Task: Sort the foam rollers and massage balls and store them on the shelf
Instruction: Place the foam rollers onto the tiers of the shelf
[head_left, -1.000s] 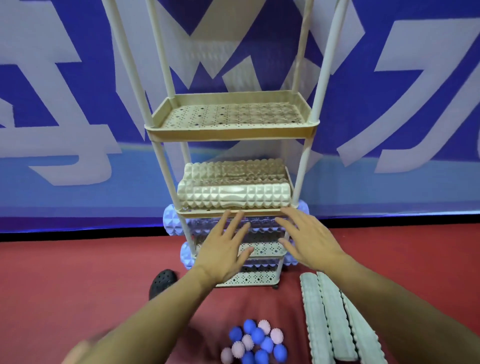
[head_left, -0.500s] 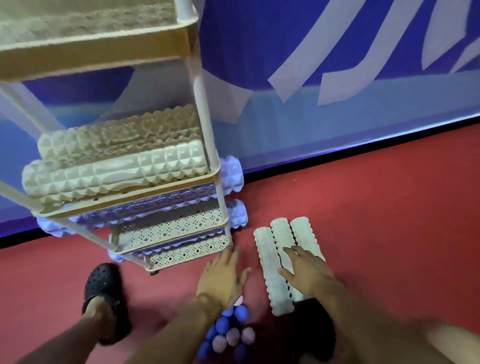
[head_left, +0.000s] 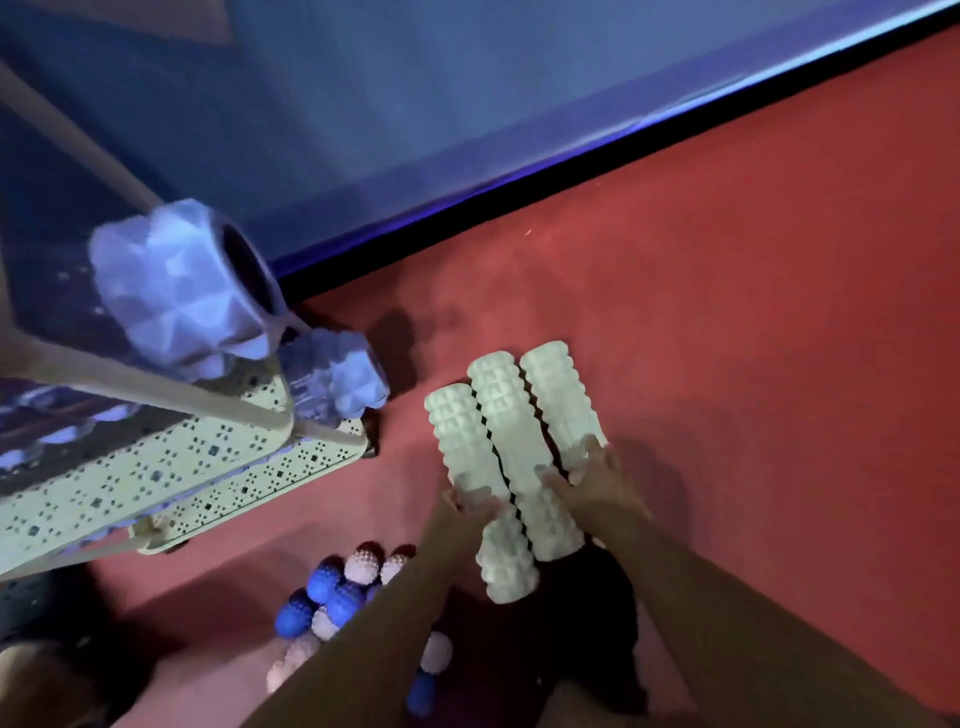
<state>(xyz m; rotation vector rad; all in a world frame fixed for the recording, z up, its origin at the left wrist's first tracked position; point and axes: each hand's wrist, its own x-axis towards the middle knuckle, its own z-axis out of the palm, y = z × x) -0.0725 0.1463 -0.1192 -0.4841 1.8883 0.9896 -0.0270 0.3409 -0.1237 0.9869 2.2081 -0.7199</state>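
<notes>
Head view: low in the middle of the frame, three cream foam rollers (head_left: 511, 457) lie side by side on the red floor (head_left: 753, 312). The left hand (head_left: 462, 512) curls over the leftmost one; the right hand (head_left: 597, 486) lies over the other two, fingers bent on them. This looks like gathering them for a lift to the shelf (head_left: 171, 462) at left, which calls for a firm two-handed grip. The rollers are ridged, knobbly cylinders. Nubby blue and pale massage balls (head_left: 343, 592) cluster at lower left.
</notes>
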